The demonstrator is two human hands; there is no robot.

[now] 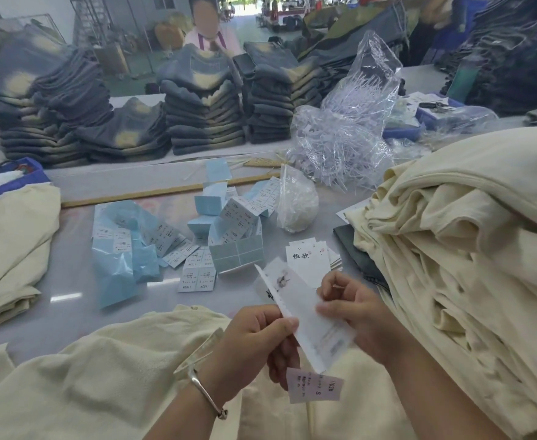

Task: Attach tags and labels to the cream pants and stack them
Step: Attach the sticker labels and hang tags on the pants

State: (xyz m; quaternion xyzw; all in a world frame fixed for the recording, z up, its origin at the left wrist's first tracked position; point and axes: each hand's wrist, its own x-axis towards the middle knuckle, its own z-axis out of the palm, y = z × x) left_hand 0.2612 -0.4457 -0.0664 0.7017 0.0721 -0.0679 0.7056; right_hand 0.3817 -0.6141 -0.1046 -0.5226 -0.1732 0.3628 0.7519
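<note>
A worker's two hands meet low in the frame, at about 6 o'clock, over a pair of cream pants (pixel 108 369) spread on the near edge of a grey table (pixel 70 274). The left hand (pixel 254 341), a silver bracelet (pixel 203 392) on its wrist, pinches a long white paper tag (pixel 302 315) between thumb and fingers, and a small pinkish size label (pixel 314 385) hangs below from the same grip. The right hand (pixel 353 309) curls its fingers round the tag's other edge.

A tall heap of cream pants (pixel 457 249) crowds the table from 2 to 4 o'clock, touching the right forearm. One folded cream stack (pixel 10 249) sits at 9 o'clock, against the left edge. Between them lies the only bare strip of tabletop, narrow, running from the near pants toward the centre.

At the centre, loose blue-backed label sheets (pixel 178 236) scatter round one small open box (pixel 237 252); they overlap too much to count. A short pile of white hang tags (pixel 308 258) lies just right of it. Two clear plastic bags stand at 12 to 1 o'clock: a small one (pixel 295 201) and a large one of plastic fasteners (pixel 346 131). One long wooden ruler (pixel 165 190) crosses behind the labels. Beyond it, stacks of dark washed jeans (pixel 203 109) line the far side.
</note>
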